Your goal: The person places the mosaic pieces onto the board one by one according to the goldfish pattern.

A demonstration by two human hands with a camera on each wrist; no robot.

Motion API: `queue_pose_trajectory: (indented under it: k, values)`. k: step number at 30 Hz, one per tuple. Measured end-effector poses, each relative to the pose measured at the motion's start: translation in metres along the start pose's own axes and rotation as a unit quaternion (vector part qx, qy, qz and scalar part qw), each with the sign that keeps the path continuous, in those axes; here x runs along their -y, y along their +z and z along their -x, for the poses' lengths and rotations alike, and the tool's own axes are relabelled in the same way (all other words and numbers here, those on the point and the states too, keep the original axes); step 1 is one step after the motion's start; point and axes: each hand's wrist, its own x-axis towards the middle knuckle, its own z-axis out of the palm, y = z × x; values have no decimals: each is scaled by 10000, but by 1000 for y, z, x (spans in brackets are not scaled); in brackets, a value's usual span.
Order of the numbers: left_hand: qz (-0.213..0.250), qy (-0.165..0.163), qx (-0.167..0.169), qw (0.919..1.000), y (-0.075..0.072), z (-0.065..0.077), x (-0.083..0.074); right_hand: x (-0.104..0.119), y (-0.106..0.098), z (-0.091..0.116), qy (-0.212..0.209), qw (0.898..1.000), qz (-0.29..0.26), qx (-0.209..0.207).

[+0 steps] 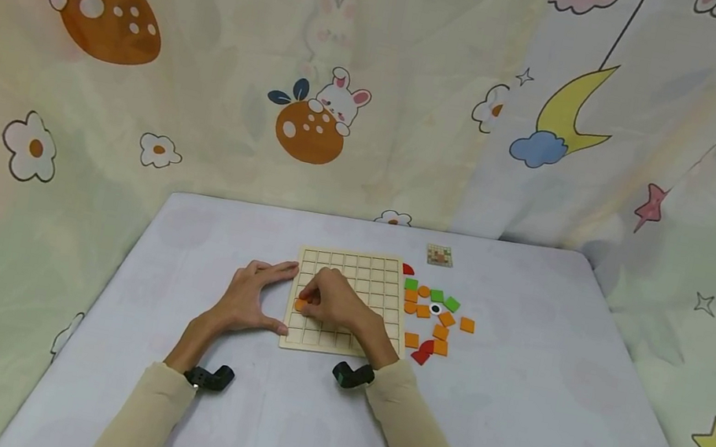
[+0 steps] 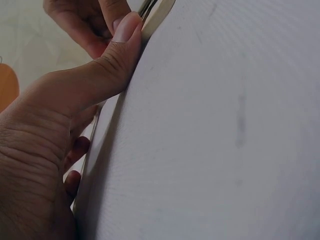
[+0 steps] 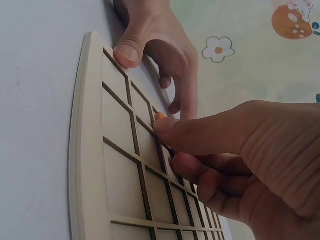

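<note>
A pale wooden grid board (image 1: 352, 258) lies on the table under both hands. My left hand (image 1: 247, 301) touches its left edge with thumb and fingers spread wide apart; in the left wrist view the thumb (image 2: 107, 72) presses along the board's side. Over the board's left column, my right hand (image 1: 336, 304) pinches a small orange piece (image 1: 300, 305) between thumb and fingers. The right wrist view shows just a bit of that piece's orange edge (image 3: 160, 115) beyond the thumb tip, so its full shape is hidden. The grid squares in sight around it hold no pieces.
Right of the board lie loose pieces: several orange squares (image 1: 467, 325), orange rounds (image 1: 423, 291), green squares (image 1: 451, 304), red pieces (image 1: 420, 357) and a white round with a black dot (image 1: 435, 309). A small patterned card (image 1: 439, 255) lies behind them.
</note>
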Motion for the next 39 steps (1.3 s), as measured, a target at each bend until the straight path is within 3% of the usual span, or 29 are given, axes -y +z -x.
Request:
queue_pose_trajectory:
  k: [39]
  values:
    - [15,-11,8,10000,0,0,0,2,2,-4,75,9999,-128,-74]
